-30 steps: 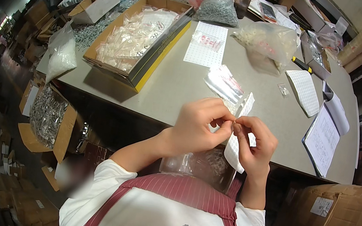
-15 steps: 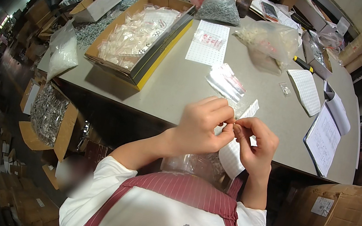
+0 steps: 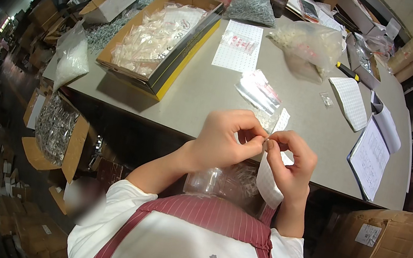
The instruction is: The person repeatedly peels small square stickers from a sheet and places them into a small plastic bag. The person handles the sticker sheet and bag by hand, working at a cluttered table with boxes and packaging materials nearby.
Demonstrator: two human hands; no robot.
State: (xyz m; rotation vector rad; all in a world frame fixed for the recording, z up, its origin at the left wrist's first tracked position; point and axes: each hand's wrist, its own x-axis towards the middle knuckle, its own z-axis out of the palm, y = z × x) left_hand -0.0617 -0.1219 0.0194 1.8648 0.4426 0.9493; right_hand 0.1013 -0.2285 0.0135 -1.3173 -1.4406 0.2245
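My left hand (image 3: 229, 139) and my right hand (image 3: 291, 160) meet fingertip to fingertip over the table's front edge. Both are closed in a pinch; whatever tiny thing sits between the fingertips is too small to name. A white label strip (image 3: 269, 181) hangs down past the table edge beside my right hand. Just beyond my fingers lies a stack of clear plastic bags (image 3: 258, 91) with some red on them. Under my hands, at my lap, a clear plastic container (image 3: 206, 181) is partly hidden by my left forearm.
A long carton (image 3: 161, 77) full of small clear packets stands at the left. Behind lie a dotted label sheet (image 3: 234, 58), a bag of screws (image 3: 250, 7) and a bag of pale parts (image 3: 307, 45). To the right are a yellow-black cutter (image 3: 347, 71) and a clipboard (image 3: 368, 156).
My left hand's fingers have shifted slightly and my fingertips remain together. The label strip hangs a little differently, its upper end moved left and its lower part right.
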